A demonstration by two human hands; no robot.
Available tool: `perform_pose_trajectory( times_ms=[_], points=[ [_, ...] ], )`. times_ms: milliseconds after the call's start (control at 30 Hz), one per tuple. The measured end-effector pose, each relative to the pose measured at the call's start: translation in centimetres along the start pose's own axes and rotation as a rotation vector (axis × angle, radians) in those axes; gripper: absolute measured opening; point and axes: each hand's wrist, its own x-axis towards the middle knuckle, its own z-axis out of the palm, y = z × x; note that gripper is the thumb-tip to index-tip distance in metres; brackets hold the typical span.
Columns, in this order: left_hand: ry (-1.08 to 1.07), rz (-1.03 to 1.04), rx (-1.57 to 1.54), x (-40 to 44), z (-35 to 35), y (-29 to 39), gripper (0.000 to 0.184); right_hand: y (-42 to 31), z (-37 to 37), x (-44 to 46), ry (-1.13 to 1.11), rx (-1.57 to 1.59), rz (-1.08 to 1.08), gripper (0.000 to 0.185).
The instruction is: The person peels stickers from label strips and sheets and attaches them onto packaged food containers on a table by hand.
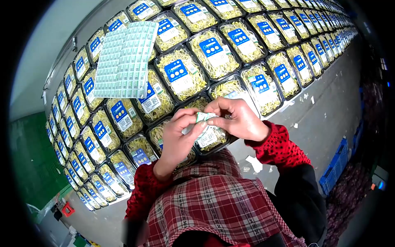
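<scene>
My left hand [179,133] and my right hand [240,119] meet in front of my body, fingertips closed on a small green-and-white piece of sticker sheet [204,116]. Just beneath them sits a clear-topped black tray of bean sprouts [214,145] with a white printed label. My hands partly cover this tray and the ones beside it. Up and to the left, a stack of pale green sticker sheets [123,61] lies across several trays. The nearby bean sprout tray [181,74] carries a blue-and-white label.
Rows of similar packed trays [212,49] cover the surface ahead and to both sides. Paper scraps [254,164] litter the grey floor at the right. A blue pallet [334,166] stands farther right, and a red object [68,209] is at the lower left.
</scene>
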Motion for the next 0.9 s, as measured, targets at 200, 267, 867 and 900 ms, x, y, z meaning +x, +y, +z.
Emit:
perform_pose_trajectory(
  times_ms=[200,267,867,900],
  points=[
    [-0.108,0.051,0.232,0.4,-0.4,1.1,0.011,-1.0,-1.1,-0.4,-0.028,-0.183,-0.023,0.018],
    [-0.133,0.114,0.307,0.7,-0.4,1.8,0.011,-0.1,-1.3,-0.1,0.036,-0.397,-0.336,0.018],
    [-0.21,-0.313,0.021,0.7,4.0,-0.7,0.012,8.8,-23.5,-2.6,0.557,-0.417,0.419,0.024],
    [-0.222,-0.308,0.044,0.8,4.1,-0.7,0.012,9.3,-23.9,-2.4,0.557,-0.413,0.42,0.024]
  ],
)
